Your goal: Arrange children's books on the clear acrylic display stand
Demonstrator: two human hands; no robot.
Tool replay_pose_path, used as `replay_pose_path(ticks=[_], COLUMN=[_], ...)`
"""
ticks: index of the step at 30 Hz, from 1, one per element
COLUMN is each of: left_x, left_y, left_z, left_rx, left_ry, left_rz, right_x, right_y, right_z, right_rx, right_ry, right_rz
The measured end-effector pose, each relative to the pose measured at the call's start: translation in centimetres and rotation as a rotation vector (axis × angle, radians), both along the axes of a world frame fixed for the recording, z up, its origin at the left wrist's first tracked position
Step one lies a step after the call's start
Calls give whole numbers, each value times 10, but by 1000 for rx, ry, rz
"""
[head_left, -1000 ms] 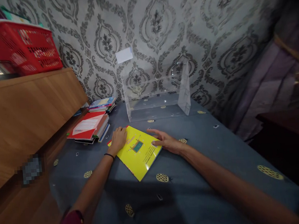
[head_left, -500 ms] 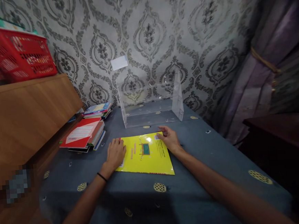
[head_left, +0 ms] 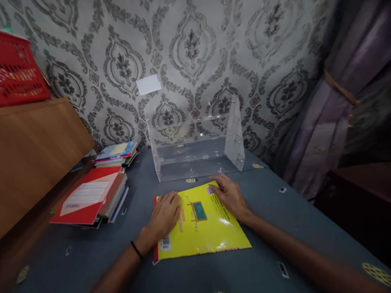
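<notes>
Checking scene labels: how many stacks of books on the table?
2. The red-topped stack is left of the yellow book; the blue-topped stack is just behind the red-topped one, nearer the wall. No others show.

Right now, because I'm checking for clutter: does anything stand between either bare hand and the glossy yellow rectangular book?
Nothing visible does: the left hand rests directly on the glossy yellow book, and the right hand touches it near its far right corner.

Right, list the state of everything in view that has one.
Yellow paperback: closed, barcode up
Left hand: resting on paperback
Right hand: touching paperback's corner
Clear plastic rack: upright
Red-topped book stack: piled, closed
Blue-topped book stack: piled, closed
Purple curtain: tied back
Red basket: upright
</notes>
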State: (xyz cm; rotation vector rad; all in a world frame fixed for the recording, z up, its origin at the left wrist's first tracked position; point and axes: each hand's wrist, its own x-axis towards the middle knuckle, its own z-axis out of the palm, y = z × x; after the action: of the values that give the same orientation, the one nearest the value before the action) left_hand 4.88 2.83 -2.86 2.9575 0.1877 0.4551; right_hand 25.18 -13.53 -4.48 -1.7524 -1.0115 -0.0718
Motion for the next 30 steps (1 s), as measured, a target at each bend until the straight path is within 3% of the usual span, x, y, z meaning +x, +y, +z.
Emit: replay_pose_path(ticks=[4,8,13,17,21,30], left_x=[17,24,23,19,19,19], left_y=[1,4,11,15,17,17], left_z=[-4,-11,-24,-26,-21,-16], left_rx=[36,20,-14,-58,-94,-95], left_ry=[-17,-66,-116,-109,-86,-68], left_rz=[-37,-77,-88,-113,-112,-116], right_x=[15,4,-43,-59,-51,-18], right_y=[-9,-14,11,26,18,-7], right_z=[-8,-10,-13,-22,-22,-6], right_rx=[-152,-278,-324,-389,-435,-451], right_ry=[-81,-364,-573,-553,-449,-240], right_rz=[-6,-25,244,330,383,241])
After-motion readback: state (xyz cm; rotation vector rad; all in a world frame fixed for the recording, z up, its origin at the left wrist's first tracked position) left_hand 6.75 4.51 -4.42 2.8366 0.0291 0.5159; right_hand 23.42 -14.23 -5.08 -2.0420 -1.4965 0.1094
